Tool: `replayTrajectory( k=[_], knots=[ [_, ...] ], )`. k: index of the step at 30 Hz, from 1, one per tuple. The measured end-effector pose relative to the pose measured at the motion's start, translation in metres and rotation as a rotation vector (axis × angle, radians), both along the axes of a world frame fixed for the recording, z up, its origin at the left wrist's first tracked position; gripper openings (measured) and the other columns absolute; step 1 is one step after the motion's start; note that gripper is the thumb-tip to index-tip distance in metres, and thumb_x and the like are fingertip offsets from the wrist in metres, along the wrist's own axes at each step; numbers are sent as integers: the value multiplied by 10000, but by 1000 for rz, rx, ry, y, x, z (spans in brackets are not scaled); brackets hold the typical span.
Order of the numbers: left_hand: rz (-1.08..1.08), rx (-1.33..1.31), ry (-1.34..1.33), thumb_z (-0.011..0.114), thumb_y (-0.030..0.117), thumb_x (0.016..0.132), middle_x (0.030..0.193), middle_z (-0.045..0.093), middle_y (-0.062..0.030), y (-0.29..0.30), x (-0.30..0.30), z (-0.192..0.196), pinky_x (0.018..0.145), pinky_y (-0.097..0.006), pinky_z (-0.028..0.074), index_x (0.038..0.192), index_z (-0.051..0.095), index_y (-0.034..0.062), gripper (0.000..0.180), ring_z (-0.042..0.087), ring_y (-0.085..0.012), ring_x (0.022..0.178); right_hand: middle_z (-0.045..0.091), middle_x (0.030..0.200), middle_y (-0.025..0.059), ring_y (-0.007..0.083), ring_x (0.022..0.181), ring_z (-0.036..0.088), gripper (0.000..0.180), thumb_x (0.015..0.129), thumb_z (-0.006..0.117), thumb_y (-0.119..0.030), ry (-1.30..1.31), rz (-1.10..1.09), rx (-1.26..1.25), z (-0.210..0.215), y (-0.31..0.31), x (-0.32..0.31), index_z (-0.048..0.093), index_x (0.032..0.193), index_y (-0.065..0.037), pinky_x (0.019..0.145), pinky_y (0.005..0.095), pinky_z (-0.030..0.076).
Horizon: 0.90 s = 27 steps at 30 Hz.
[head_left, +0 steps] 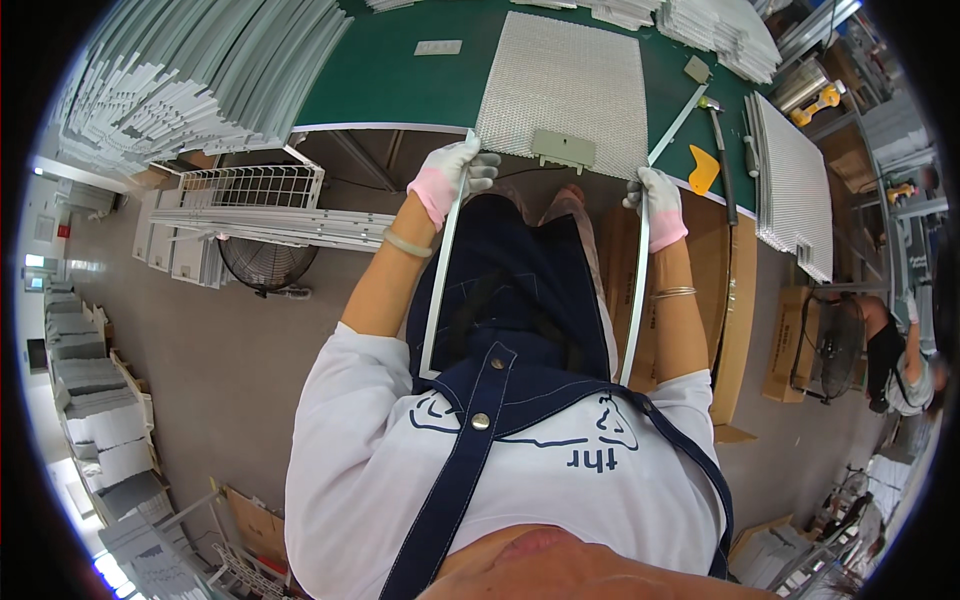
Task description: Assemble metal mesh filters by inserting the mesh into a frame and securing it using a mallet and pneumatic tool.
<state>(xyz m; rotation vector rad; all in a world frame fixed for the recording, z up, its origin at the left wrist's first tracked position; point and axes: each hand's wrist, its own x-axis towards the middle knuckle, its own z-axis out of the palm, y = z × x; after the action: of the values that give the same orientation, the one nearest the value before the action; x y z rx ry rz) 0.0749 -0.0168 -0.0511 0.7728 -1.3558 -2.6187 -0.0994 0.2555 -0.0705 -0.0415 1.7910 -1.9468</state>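
My left hand (455, 180), in a white glove with a pink cuff, is closed on a thin silver metal strip (443, 270) that slants down beside the apron. My right hand (656, 205), gloved alike, grips a similar strip (636, 290) along the apron's other side. A corner shows at the left strip's lower end; whether the two strips join is hidden by the apron. Between and beyond my hands a silver mesh panel (568, 75) lies on the green table (400, 85). A grey-green bracket-like piece (563, 150) sits at the panel's near edge.
Tall stacks of white strips (200, 75) fill the table's left. At right lie another strip (680, 122), a hammer (722, 165), a yellow angled piece (704, 170) and stacked mesh panels (790, 185). Below are a fan (267, 262), a wire basket (250, 188) and a cardboard box (735, 300). A co-worker (900, 350) is at far right.
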Motion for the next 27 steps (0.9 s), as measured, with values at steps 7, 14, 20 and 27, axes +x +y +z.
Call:
replayTrajectory(
  k=[7,14,20,27],
  knots=[
    [-33,-308,-191,497,192,910,785,600,-128,-1,-11,7,371,-208,365,961,501,-18,216,456,-80,474,568,712,74,123,522,529,224,853,545,-174,29,-5,22,-1,-1,1,538,971,16,492,269,502],
    [12,-329,-172,439,195,903,745,590,-127,1,-13,7,352,-223,361,943,498,-31,237,432,-81,433,568,709,71,116,522,524,215,855,543,-175,27,-8,46,-1,-2,0,539,961,13,487,266,499],
    [-66,-591,-362,427,260,949,744,572,-96,5,-21,17,372,-228,377,941,492,5,264,452,-89,464,562,710,71,123,512,518,199,863,538,-176,29,-17,78,-1,-4,-1,535,955,0,485,277,500],
    [-51,-190,-144,468,216,943,829,592,-115,0,-19,2,375,-180,370,989,466,-8,229,448,-56,501,553,723,73,131,514,516,189,874,525,-180,50,-3,65,-1,-4,-1,528,968,-16,490,296,505]
  ],
)
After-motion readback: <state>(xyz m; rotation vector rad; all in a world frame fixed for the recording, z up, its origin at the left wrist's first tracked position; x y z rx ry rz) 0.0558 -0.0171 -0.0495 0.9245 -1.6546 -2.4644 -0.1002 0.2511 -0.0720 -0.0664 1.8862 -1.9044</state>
